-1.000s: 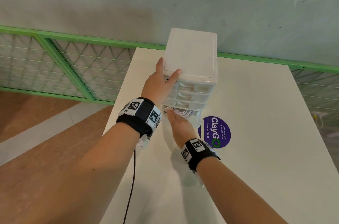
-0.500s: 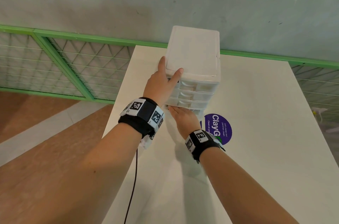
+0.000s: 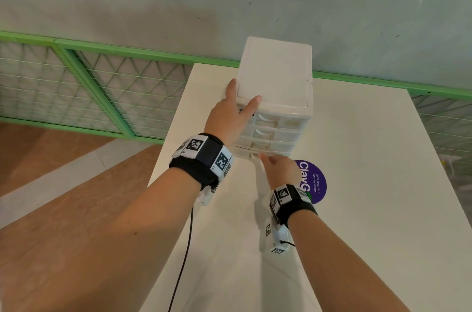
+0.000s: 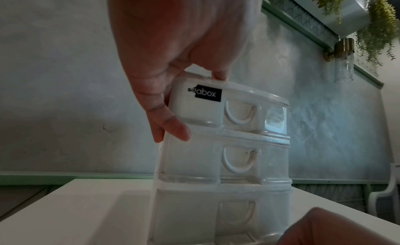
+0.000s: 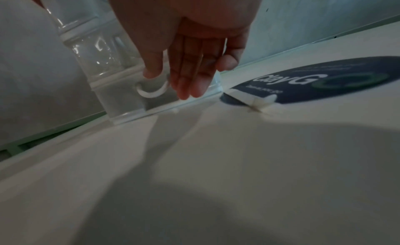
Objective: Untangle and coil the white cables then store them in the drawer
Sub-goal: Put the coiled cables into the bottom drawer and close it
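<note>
Gripping drawer unit (image 3: 277, 97) top corner with left hand (image 3: 231, 117); right hand (image 3: 279, 171) relaxed, straight fingers (image 5: 190, 81) against bottom drawer (image 5: 129, 93) front.

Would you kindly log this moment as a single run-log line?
left hand: grips drawer unit top corner | right hand: straight fingers against bottom drawer front | bottom drawer: shut | cables: not visible

The head view is bright, evenly lit and sharp, bending at its edges. Both wrist views are dim, soft and grainy, with broad shadows across the table (image 5: 281, 163).
</note>
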The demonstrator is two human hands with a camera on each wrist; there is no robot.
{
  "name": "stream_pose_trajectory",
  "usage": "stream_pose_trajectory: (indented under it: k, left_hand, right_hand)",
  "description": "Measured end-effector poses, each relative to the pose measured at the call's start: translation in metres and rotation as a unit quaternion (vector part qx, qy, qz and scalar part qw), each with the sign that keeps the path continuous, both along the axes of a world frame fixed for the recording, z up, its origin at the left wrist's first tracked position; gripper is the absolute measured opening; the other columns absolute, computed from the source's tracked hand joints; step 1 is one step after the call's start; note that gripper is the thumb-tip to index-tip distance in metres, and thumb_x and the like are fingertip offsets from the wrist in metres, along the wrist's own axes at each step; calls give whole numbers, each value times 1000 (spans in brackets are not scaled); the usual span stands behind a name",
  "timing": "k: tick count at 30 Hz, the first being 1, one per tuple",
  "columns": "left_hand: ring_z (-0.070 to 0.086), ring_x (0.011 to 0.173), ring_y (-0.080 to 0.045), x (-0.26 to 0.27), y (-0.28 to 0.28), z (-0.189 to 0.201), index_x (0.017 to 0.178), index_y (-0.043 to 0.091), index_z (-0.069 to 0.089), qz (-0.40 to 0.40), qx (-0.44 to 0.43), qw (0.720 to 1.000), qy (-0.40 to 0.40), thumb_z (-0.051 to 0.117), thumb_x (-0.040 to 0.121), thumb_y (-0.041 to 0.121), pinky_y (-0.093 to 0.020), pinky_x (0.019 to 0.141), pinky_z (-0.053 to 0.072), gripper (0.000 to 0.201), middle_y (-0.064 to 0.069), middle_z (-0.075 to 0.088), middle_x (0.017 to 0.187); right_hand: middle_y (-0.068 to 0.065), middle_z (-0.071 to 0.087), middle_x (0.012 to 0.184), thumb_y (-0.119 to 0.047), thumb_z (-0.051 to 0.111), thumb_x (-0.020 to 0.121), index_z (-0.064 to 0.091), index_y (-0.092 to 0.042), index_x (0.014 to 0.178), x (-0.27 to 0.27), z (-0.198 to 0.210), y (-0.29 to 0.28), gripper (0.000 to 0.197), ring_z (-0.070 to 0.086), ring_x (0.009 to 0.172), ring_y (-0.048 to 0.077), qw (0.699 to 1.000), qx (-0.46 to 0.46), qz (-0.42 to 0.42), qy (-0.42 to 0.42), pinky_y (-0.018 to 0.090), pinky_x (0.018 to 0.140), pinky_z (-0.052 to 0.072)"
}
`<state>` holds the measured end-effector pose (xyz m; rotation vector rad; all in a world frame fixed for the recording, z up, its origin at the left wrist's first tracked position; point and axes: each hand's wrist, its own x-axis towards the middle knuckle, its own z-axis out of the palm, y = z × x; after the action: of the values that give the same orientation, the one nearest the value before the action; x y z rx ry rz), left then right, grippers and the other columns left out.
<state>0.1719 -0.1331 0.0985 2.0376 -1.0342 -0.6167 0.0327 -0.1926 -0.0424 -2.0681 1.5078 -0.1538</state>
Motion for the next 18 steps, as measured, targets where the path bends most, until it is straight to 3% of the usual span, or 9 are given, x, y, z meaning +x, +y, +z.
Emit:
stream_pose_trajectory:
  k: [3, 5, 7, 10, 11, 13, 15, 18]
  left_hand:
    - [45, 130, -25, 0, 0, 0, 152, 19, 8, -2, 0, 1000, -4, 42, 96, 51, -25, 92, 33, 73, -6, 38, 151]
    - [46, 129, -25, 0, 0, 0, 152, 19, 9, -3, 0, 1000, -5, 42, 96, 51, -24, 89, 32, 73, -5, 36, 152]
    - [47, 127, -26, 0, 0, 0, 152, 19, 9, 1, -2, 1000, -4, 42, 96, 50, -24, 87, 31, 72, -7, 41, 149]
    - [48, 126, -27, 0, 0, -1, 152, 19, 10, 4, -1, 1000, -8, 42, 96, 51, -24, 86, 32, 72, -8, 42, 147]
    - [48, 127, -27, 0, 0, -1, 152, 19, 10, 3, 0, 1000, -11, 42, 96, 51, -24, 86, 32, 72, -8, 41, 148]
    - [46, 129, -27, 0, 0, -1, 152, 19, 10, 1, 1, 1000, -13, 42, 95, 52, -24, 88, 31, 73, -7, 38, 150]
    - [45, 130, -27, 1, 0, -1, 152, 19, 10, 0, 0, 1000, -14, 42, 95, 52, -25, 91, 33, 73, -7, 38, 151]
    - [43, 132, -27, 1, 0, -2, 152, 20, 10, 2, 0, 1000, -8, 42, 95, 53, -28, 96, 34, 74, -6, 36, 152]
  right_hand:
    - [5, 71, 79, -53, 42, 90, 73, -22, 85, 6, 0, -5, 44, 63, 73, 26, 1000, -5, 1, -5, 30, 62, 50]
    - [7, 71, 84, -49, 41, 92, 73, -22, 92, 6, 2, -4, 42, 63, 76, 27, 1000, -5, 9, 5, 29, 60, 45]
    - [9, 69, 80, -47, 40, 94, 71, -19, 85, 6, 5, -4, 43, 61, 73, 28, 1000, -1, 11, 11, 27, 57, 40]
    - [5, 56, 61, -48, 42, 93, 55, -17, 58, 7, 6, -2, 48, 54, 63, 26, 1000, 3, 9, 18, 25, 50, 34]
    - [3, 56, 59, -48, 44, 92, 56, -17, 58, 7, 6, -1, 47, 54, 63, 25, 1000, 0, 18, 12, 24, 50, 35]
    - [3, 69, 78, -46, 47, 91, 71, -22, 83, 9, 2, 3, 35, 62, 75, 25, 999, -8, 50, -5, 28, 62, 48]
    - [1, 70, 108, -40, 48, 93, 67, -30, 111, 10, 0, 5, 28, 64, 96, 25, 997, -23, 76, -12, 35, 81, 52]
    - [2, 65, 120, -30, 45, 95, 58, -29, 124, 8, 4, 8, 32, 61, 105, 27, 994, -25, 102, 13, 36, 86, 50]
